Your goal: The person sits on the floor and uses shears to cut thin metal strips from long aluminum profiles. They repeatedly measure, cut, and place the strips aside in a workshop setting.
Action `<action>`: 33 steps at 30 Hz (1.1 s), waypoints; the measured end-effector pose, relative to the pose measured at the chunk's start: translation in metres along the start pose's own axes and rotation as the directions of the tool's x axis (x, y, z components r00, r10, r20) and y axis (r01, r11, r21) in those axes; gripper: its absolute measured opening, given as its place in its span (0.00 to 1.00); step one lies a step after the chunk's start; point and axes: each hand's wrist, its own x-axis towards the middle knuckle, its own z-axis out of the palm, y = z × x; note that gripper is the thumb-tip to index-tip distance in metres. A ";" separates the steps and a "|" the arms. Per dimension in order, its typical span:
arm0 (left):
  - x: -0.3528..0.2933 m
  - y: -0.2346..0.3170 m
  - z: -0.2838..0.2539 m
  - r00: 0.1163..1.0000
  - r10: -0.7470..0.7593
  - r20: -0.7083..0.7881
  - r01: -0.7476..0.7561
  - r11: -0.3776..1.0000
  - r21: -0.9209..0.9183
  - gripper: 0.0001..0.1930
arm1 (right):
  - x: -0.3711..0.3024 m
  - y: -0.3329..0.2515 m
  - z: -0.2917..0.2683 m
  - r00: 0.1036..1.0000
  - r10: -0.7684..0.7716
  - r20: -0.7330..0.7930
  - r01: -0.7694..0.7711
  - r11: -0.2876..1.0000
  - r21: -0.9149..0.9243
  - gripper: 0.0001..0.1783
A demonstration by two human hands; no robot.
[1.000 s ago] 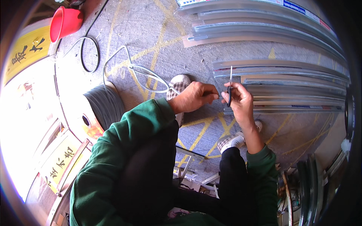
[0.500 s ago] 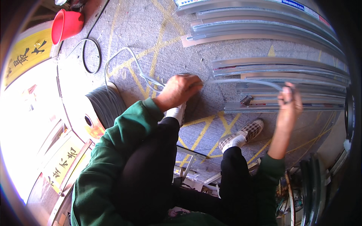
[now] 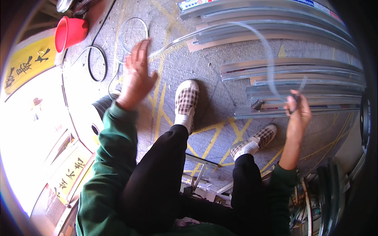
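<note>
Roughly crosswise — grey cable (image 3: 270, 59) in an arch

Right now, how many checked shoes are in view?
2. The left shoe sits below and right of the left hand; the right shoe sits below and left of the right hand. Both show clearly.

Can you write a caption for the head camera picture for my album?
Right hand holding a curved grey cable, left hand open, checkered shoes on a yellow-lined floor.
</note>
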 end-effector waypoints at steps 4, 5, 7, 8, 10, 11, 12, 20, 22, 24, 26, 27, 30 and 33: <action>0.000 0.087 0.000 0.972 0.237 0.001 -0.184 0.757 -0.626 0.35 | -0.031 -0.008 0.062 0.949 0.015 0.315 -0.035 0.998 0.059 0.18; -0.002 0.106 0.002 0.935 0.355 -0.004 -0.269 0.702 -0.659 0.30 | -0.037 -0.011 0.072 0.923 0.009 0.385 -0.032 0.998 0.053 0.19; -0.008 0.135 0.007 0.876 0.478 0.068 -0.295 0.640 -0.710 0.24 | -0.051 -0.015 0.084 0.911 0.116 0.395 -0.141 0.989 0.035 0.17; -0.010 0.142 0.011 0.834 0.524 0.171 -0.260 0.648 -0.716 0.22 | -0.055 -0.017 0.088 0.903 0.144 0.406 -0.168 0.985 0.026 0.16; -0.016 0.145 0.016 0.846 0.480 0.234 -0.074 0.539 -0.839 0.18 | -0.057 -0.017 0.092 0.908 0.131 0.398 -0.159 0.987 0.038 0.16; -0.019 0.145 0.019 0.844 0.436 0.312 0.075 0.479 -0.874 0.17 | -0.057 -0.017 0.094 0.913 0.133 0.386 -0.162 0.986 0.045 0.16; -0.021 0.144 0.022 0.825 0.404 0.395 0.226 0.405 -0.886 0.16 | -0.057 -0.017 0.094 0.910 0.143 0.390 -0.176 0.983 0.050 0.16; -0.021 0.139 0.033 0.838 0.339 0.426 0.296 0.374 -0.879 0.08 | -0.057 -0.006 0.101 0.892 0.172 0.418 -0.219 0.973 0.067 0.15; -0.021 0.135 0.037 0.825 0.334 0.456 0.297 0.430 -0.852 0.07 | -0.057 -0.004 0.101 0.881 0.195 0.431 -0.238 0.970 0.047 0.15; -0.019 0.127 0.045 0.861 0.267 0.433 0.252 0.515 -0.819 0.06 | -0.056 -0.001 0.100 0.892 0.185 0.412 -0.231 0.971 0.064 0.14; -0.012 0.116 0.059 0.934 0.147 0.326 0.167 0.626 -0.762 0.05 | -0.054 0.002 0.098 0.904 0.161 0.395 -0.210 0.974 0.082 0.14; -0.009 0.109 0.066 0.953 0.079 0.293 0.169 0.664 -0.728 0.04 | -0.052 0.003 0.096 0.910 0.142 0.389 -0.191 0.977 0.091 0.14; 0.002 0.092 0.089 0.992 0.004 0.127 0.075 0.786 -0.614 0.03 | -0.049 0.005 0.092 0.915 0.117 0.386 -0.168 0.980 0.102 0.13; 0.006 0.085 0.106 0.999 0.000 0.054 0.027 0.863 -0.505 0.03 | -0.048 0.006 0.090 0.908 0.131 0.399 -0.182 0.979 0.091 0.13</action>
